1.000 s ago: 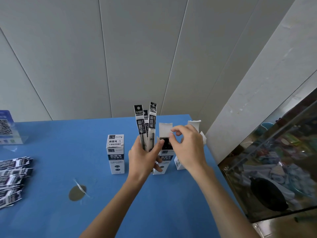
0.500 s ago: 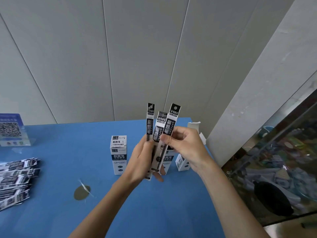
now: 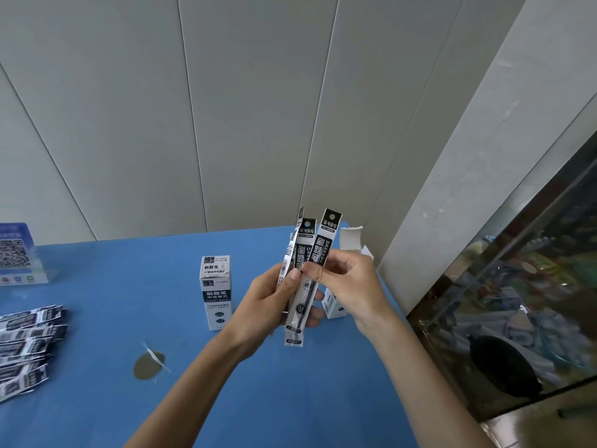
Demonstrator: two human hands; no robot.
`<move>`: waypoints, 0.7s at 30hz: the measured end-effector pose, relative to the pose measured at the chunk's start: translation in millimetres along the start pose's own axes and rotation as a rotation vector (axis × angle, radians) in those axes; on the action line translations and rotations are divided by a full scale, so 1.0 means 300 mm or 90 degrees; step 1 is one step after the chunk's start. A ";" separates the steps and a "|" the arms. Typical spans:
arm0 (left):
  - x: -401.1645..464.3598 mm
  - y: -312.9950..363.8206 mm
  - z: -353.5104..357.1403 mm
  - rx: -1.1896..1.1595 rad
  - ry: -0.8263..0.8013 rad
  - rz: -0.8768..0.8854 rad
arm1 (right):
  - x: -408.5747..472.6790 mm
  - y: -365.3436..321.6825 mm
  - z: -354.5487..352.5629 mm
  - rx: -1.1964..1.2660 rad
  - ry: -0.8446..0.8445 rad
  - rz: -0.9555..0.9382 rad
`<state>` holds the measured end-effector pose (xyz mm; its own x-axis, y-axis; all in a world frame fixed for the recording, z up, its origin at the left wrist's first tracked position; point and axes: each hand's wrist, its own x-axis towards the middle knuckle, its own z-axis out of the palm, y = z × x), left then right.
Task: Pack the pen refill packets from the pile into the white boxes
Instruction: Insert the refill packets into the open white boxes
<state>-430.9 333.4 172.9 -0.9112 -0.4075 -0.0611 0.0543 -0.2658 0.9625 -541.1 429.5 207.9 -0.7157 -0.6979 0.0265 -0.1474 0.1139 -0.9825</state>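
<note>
My right hand (image 3: pixel 347 287) now pinches one packet (image 3: pixel 326 244) from my left hand's (image 3: pixel 274 305) bundle (image 3: pixel 298 286) (lifted above the open box (image 3: pixel 350 240)), ready for insertion.

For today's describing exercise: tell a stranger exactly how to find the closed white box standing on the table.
Start at the blue table against the grey panelled wall. Near its middle, just left of the two hands holding refill packets, stands the closed white box. Unlike the open box behind the right hand, its top is shut and it stands alone.

Packet pile (image 3: pixel 27 347) at table (image 3: pixel 113 286) left edge, closed box (image 3: pixel 215 291) centre, open box (image 3: pixel 350 253) right
</note>
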 end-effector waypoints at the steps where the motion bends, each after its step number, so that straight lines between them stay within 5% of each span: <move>1: -0.002 0.000 0.002 0.005 -0.012 -0.001 | -0.002 0.005 -0.002 -0.006 0.009 0.001; 21: -0.034 0.033 -0.031 0.079 -0.138 -0.047 | -0.013 0.032 0.001 0.156 -0.059 0.092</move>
<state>-417.4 326.8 180.5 -0.9778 -0.1905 -0.0873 -0.0541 -0.1727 0.9835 -539.5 433.0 198.3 -0.6507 -0.7493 -0.1233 0.1296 0.0504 -0.9903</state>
